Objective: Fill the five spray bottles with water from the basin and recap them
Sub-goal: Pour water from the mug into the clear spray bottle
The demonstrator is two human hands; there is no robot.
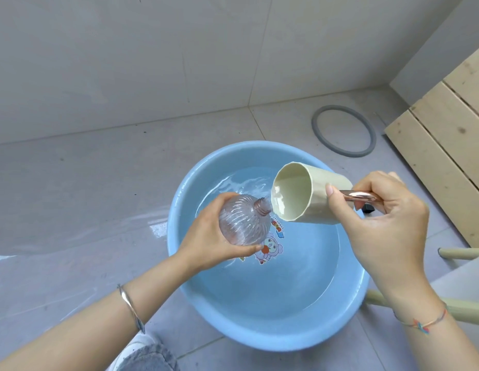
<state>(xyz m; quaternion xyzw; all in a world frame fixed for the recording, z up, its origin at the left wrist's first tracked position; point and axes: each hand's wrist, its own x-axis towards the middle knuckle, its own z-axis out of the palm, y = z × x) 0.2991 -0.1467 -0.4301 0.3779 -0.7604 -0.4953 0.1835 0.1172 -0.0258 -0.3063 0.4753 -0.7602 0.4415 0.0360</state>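
A grey tiled floor (72,196) carries everything, with a glossy wet patch (158,226) at 9 o'clock from the blue basin (259,336). The basin sits flat on the tiles and holds water. At 1 o'clock from it, well apart, a grey ring (315,125) lies flat. At 2 o'clock a pale slatted wooden panel (441,145) meets the floor. A white shoe (136,346) rests at 7 o'clock.

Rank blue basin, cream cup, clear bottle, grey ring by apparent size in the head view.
blue basin
cream cup
grey ring and clear bottle look alike; the ring lies farther off, so unranked.
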